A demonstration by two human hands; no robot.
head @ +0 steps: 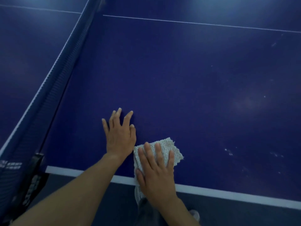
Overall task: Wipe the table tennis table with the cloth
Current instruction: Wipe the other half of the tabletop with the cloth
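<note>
Most of the view is taken up by the dark blue table tennis table (179, 79), which is bounded on its near side by a white edge stripe (228, 193). The net (65, 66) is seen running away from the left end of that stripe, and its black clamp (38, 160) is fixed just beyond the stripe's left end. White lettering is printed on the clamp and on the net's lower band, but it is too blurred to be read. A thin white line (195, 23) is drawn across the table far beyond the stripe, and pale marks (228, 151) are scattered just beyond the stripe's right part.

The left hand (119, 136) is laid palm down on the blue surface a little beyond the stripe, with its fingers straight and spread; nothing is held in it. The right hand (156, 173) is placed flat over the stripe, fingers extended and slightly apart, and is pressed onto the cloth (167, 147) rather than curled round it. The pale, nubbly cloth is folded and lies across the stripe, mostly on the table just beyond it, while one corner is draped over the edge on the stripe's near side. Both forearms are stretched forward across the stripe.
</note>
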